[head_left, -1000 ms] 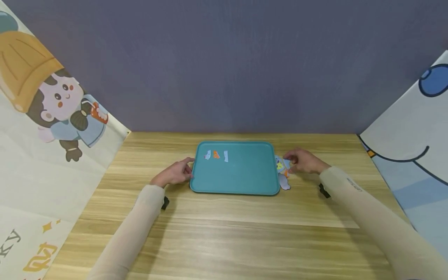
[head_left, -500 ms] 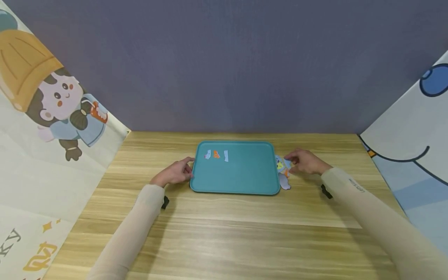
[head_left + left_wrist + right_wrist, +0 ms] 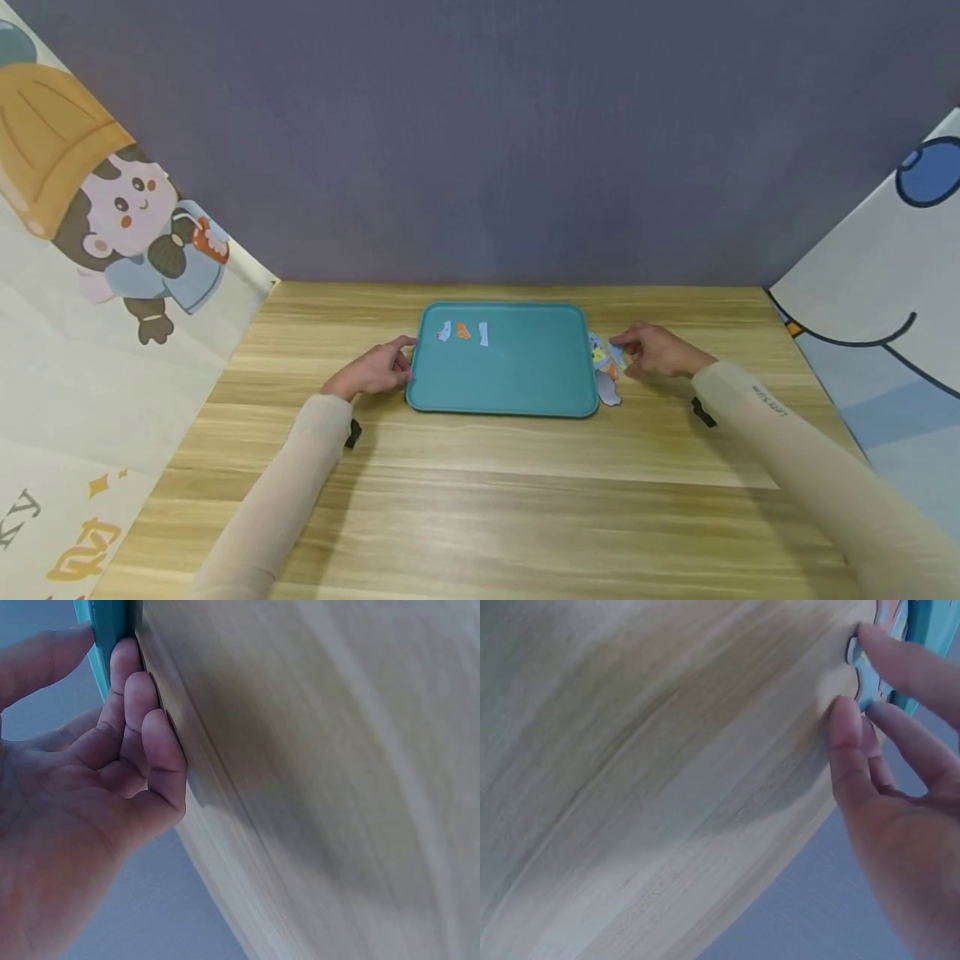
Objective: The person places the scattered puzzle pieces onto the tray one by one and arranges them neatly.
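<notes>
A teal tray [image 3: 517, 375] lies on the table in the head view. My left hand [image 3: 373, 370] holds its left edge; in the left wrist view the thumb [image 3: 56, 660] touches the rim and the other fingers curl at the tray's side. Beyond the right rim lie flat printed pieces like puzzle pieces, one grey [image 3: 608, 389]. My right hand [image 3: 657, 350] pinches a light-blue puzzle piece [image 3: 867, 684] between thumb and fingertips at the table surface. The fingers partly cover it. Three small pieces lie on the tray: white [image 3: 444, 332], orange [image 3: 462, 331] and white [image 3: 483, 334].
A wood-grain table [image 3: 495, 500] bears the tray. Behind it rises a dark grey-blue wall [image 3: 480, 142]. Cartoon-printed sheets [image 3: 67, 358] stand at the left and right sides.
My right hand has shifted very slightly to the right at the pieces. The left hand and the tray have hardly moved.
</notes>
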The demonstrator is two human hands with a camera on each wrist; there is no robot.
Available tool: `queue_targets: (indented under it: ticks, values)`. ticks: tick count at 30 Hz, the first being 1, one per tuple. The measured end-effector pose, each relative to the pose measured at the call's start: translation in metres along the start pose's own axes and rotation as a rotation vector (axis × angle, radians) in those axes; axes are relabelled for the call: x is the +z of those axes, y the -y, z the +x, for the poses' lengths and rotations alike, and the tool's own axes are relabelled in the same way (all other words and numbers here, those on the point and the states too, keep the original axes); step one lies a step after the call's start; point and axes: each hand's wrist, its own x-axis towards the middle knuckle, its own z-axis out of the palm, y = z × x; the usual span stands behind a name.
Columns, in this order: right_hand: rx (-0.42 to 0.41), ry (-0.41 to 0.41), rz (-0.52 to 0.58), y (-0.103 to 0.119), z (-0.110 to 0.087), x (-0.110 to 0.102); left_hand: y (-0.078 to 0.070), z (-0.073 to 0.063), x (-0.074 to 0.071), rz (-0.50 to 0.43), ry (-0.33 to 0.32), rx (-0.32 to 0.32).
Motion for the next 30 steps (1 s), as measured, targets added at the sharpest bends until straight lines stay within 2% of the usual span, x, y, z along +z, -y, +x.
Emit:
queue_targets:
  ticks: [2, 3, 7, 12, 19, 24, 30]
  values:
    - [-0.020, -0.017, -0.063, 0.000, -0.001, 0.000, 0.000, 0.001, 0.000, -0.001, -0.002, -0.003]
    - [-0.050, -0.035, -0.146, 0.000, -0.001, 0.001, 0.000, 0.001, 0.000, -0.004, -0.002, -0.005]
    - [-0.085, -0.065, -0.227, 0.001, 0.000, 0.004, 0.000, 0.001, 0.000, -0.007, 0.003, -0.005]
    - [-0.068, -0.115, -0.305, 0.001, 0.003, 0.009, -0.001, 0.001, -0.001, -0.004, -0.001, -0.004]
    - [0.010, -0.197, -0.260, 0.000, 0.003, 0.011, 0.000, 0.001, 0.000, -0.008, 0.001, 0.002]
    - [0.020, -0.244, -0.193, 0.006, 0.003, 0.005, 0.000, 0.001, 0.000, -0.013, -0.004, -0.002]
    - [-0.009, -0.267, -0.196, 0.025, 0.004, -0.001, -0.002, -0.001, -0.001, -0.012, -0.001, -0.013]
